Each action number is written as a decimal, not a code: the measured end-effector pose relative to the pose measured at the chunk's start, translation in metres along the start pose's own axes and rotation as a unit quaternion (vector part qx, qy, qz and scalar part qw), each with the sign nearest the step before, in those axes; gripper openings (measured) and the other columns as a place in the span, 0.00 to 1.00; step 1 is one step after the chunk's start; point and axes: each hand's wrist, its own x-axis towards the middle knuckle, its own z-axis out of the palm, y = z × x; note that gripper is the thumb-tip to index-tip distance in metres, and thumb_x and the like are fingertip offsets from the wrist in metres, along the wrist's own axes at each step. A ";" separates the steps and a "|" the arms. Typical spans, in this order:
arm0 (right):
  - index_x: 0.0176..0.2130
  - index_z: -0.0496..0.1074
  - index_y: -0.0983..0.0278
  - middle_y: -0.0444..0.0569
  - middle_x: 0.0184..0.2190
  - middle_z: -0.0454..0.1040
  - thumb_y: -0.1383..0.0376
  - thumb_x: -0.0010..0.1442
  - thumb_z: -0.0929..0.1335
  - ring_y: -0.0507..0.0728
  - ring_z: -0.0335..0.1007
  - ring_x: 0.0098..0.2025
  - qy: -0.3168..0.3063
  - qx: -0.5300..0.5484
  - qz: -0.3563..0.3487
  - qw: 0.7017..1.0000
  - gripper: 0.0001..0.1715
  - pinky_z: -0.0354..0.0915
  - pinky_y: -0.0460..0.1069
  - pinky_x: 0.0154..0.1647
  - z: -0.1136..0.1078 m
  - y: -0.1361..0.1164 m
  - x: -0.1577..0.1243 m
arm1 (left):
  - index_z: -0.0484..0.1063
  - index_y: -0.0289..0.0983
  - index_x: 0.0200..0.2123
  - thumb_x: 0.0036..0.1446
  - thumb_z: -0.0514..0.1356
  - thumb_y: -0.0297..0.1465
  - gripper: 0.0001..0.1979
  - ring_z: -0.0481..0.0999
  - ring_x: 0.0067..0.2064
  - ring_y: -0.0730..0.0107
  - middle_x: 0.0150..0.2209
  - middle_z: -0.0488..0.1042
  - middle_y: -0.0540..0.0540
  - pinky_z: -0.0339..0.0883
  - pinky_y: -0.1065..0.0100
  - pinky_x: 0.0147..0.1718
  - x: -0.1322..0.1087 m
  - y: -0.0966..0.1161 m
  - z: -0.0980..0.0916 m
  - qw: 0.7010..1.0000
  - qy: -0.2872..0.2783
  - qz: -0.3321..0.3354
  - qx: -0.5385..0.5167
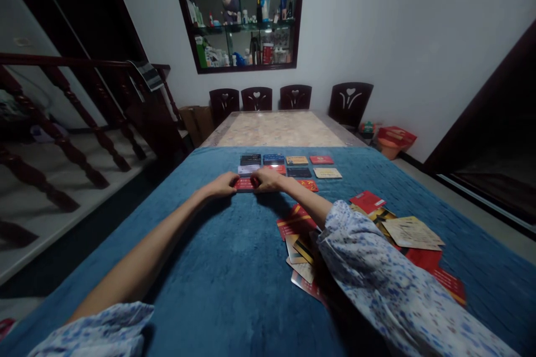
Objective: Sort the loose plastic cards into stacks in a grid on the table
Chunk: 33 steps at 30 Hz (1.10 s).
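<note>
A red card (244, 184) lies on the blue cloth at the near left of several rows of cards. My left hand (223, 185) pinches its left edge between thumb and fingers. From the other side, my right hand (268, 179) closes on the card's right end and partly covers a red card (277, 169) behind it. In the rows beyond sit a black card (250, 159), a blue card (273, 159), a yellowish card (297, 160), a red card (321, 160), a dark card (298, 172) and a cream card (328, 173). A red-and-gold card (309, 185) lies right of my right wrist.
Loose cards (412, 232) lie in an overlapping heap around and under my right forearm. The blue cloth (209, 279) covers the near part of the table; a patterned tabletop (280, 127) shows beyond. Dark chairs (256, 99) stand at the far end, a wooden railing (62, 83) at left.
</note>
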 end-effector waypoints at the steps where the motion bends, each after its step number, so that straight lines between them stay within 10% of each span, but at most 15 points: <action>1: 0.42 0.78 0.64 0.50 0.39 0.80 0.62 0.53 0.73 0.58 0.75 0.41 0.004 -0.002 0.002 1.000 0.16 0.62 0.45 0.37 0.000 0.000 0.000 | 0.75 0.34 0.35 0.39 0.58 0.22 0.16 0.74 0.35 0.63 0.29 0.75 0.48 0.67 0.67 0.38 0.000 -0.001 0.000 1.000 0.003 0.002 -0.009; 20: 0.57 0.72 0.61 0.59 0.52 0.74 0.57 0.53 0.74 0.66 0.70 0.54 0.049 -0.039 -0.010 0.998 0.33 0.66 0.53 0.49 -0.001 0.005 -0.015 | 0.76 0.34 0.42 0.41 0.58 0.24 0.21 0.76 0.41 0.59 0.38 0.78 0.44 0.71 0.62 0.45 -0.013 0.001 0.001 0.999 0.031 0.006 -0.029; 33: 0.52 0.75 0.65 0.56 0.49 0.75 0.63 0.61 0.69 0.62 0.68 0.51 0.107 -0.023 0.002 0.994 0.19 0.61 0.50 0.46 -0.016 0.028 -0.071 | 0.71 0.34 0.51 0.50 0.56 0.26 0.22 0.75 0.45 0.59 0.50 0.72 0.39 0.70 0.54 0.51 -0.027 -0.014 0.023 0.983 0.181 0.004 0.014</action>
